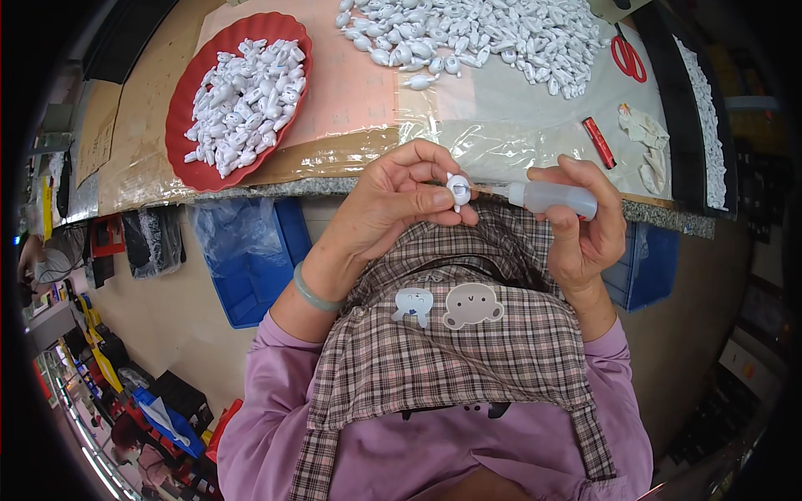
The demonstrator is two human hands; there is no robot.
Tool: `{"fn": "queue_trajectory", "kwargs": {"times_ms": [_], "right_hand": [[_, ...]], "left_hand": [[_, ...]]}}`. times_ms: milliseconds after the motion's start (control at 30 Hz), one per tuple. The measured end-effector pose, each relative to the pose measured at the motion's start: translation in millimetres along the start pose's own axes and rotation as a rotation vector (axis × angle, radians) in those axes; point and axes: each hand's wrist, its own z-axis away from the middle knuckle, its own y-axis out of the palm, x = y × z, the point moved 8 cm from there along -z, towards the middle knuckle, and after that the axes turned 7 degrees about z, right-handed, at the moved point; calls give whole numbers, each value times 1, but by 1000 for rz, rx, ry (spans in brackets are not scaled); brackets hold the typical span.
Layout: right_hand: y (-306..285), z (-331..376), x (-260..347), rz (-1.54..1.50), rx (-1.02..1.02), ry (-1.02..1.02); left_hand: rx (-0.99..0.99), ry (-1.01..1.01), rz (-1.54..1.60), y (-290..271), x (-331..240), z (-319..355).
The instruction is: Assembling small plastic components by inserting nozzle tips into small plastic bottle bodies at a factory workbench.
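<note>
Between the thumb and fingers of my left hand (pixel 393 196) is a small white plastic figure part (pixel 459 189) with a rounded body and a small opening in it. My right hand (pixel 593 230) grips a translucent squeeze bottle (pixel 551 199), tipped on its side. Its thin nozzle points left at the white part, and the tip is at or very close to it; I cannot tell whether they touch. Both hands are just off the near edge of the table, above my checked apron (pixel 451 367).
A red scalloped plate (pixel 177 138) heaped with white parts stands at the left. A loose pile of them (pixel 484 37) covers the far middle. Red-handled scissors (pixel 628 60), a red tube (pixel 598 142) and a crumpled cloth (pixel 645 134) lie right. Below are blue crates (pixel 246 296).
</note>
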Motion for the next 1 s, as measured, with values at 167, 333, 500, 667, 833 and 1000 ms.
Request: {"fn": "queue_trajectory", "kwargs": {"times_ms": [167,333,500,667,833,1000], "right_hand": [[3,-1,11,156,37,-125],[4,-2,17,196,29,-200],[5,-1,19,218,55,-220],[6,0,20,248,66,-213],[8,1,17,219,67,-194],[10,-1,12,172,40,-199]], "left_hand": [[-3,16,19,-1,0,0],[-18,22,10,-4,-1,1],[-50,47,-10,-6,-2,1],[-59,86,-16,-10,-2,0],[-62,88,-13,-12,-2,0],[-80,81,-15,-15,-3,0]]}}
